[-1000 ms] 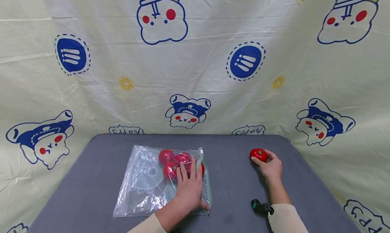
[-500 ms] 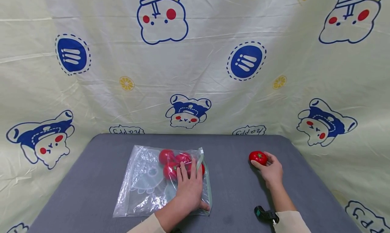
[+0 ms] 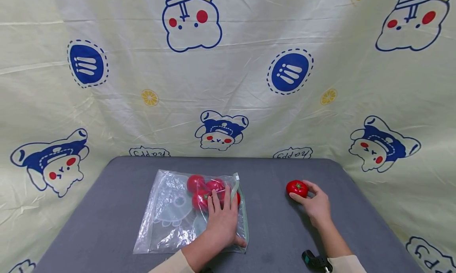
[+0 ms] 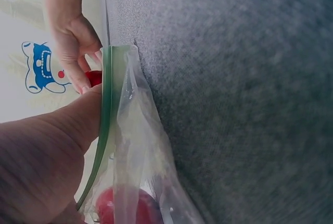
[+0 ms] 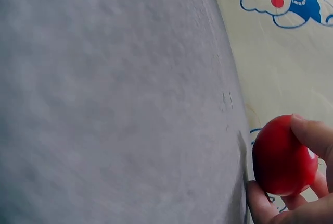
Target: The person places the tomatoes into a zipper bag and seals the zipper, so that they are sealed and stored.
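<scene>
In the head view, a clear zip bag (image 3: 171, 237) with a green closure lies flat, with several red tomatoes (image 3: 196, 184) in its far right part. My left hand (image 3: 222, 223) rests on the bag near its right-hand mouth, fingers straight and spread over the tomatoes. The left wrist view shows the green zip strip (image 4: 106, 109) standing up beside that hand, partly hiding it. To the right, my right hand (image 3: 317, 203) grips one loose tomato (image 3: 297, 188) between thumb and fingers, apart from the bag. The right wrist view shows the gripped tomato (image 5: 283, 156) close up.
A grey cloth-covered table (image 3: 270, 225) lies under everything. Behind and around it hangs a pale patterned curtain (image 3: 235, 79). A black device (image 3: 316, 261) is strapped at my right wrist.
My right hand has moved a little left and nearer to me with the tomato still in its grip. The left hand and the bag look unmoved.
</scene>
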A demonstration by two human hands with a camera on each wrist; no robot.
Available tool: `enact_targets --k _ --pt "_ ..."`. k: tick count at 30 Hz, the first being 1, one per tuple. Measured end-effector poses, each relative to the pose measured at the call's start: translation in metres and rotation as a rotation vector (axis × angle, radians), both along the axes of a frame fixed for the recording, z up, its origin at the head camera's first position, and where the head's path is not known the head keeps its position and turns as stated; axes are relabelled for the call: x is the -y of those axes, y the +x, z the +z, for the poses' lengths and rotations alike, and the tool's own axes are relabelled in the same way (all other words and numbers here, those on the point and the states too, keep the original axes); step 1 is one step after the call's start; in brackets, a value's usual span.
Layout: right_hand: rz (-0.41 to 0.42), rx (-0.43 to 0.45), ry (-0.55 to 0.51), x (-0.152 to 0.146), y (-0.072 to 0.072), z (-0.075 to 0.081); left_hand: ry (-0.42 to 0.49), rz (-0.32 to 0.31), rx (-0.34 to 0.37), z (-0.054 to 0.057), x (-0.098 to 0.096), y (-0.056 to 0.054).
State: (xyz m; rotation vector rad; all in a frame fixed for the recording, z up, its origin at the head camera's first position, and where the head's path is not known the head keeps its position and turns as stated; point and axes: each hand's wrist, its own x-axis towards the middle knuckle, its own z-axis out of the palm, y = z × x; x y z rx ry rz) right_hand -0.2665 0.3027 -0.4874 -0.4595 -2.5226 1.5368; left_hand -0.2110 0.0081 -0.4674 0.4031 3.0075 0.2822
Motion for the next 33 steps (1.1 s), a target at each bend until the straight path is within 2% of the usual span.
enact_targets --k 8,24,33 --pt "0.097 0.005 -0.071 0.012 0.009 0.001 -0.011 -0.001 -0.001 0.0 -0.002 0.0" --pt "0.175 0.043 -0.157 0.04 0.021 0.004 -0.002 0.028 0.011 0.0 -0.003 -0.001" --pt "0.209 0.051 -0.155 0.052 0.024 0.004 0.014 0.053 -0.003 -0.001 -0.003 0.0"
